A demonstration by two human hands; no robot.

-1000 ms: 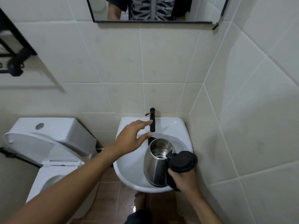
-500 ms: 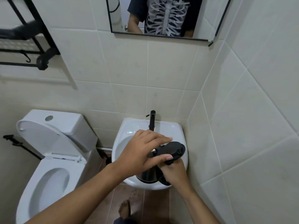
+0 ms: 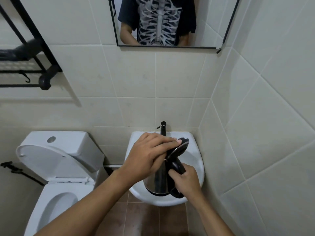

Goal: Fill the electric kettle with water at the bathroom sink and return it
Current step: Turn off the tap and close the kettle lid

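Steel-bodied kettle (image 3: 159,180) sits low and centre-right in the frame, held over the white sink (image 3: 196,160). Right hand (image 3: 186,182) is wrapped tight around the black handle (image 3: 177,167) at the kettle's right side. Left hand (image 3: 150,156) lies palm-down on the black lid (image 3: 179,148), fingers (image 3: 170,143) spread across its top; the lid stands tilted, its right edge raised. Black tap (image 3: 163,127) rises just behind the left hand, close to the fingertips. Sink's right rim runs just beside the tiled side wall (image 3: 255,133), leaving little room on that side. Toilet (image 3: 56,160), seat up, stands at lower left, near the sink's left rim. Brown floor tiles (image 3: 144,218) show below the basin. Mirror's (image 3: 204,23) lower edge hangs well above the tap.
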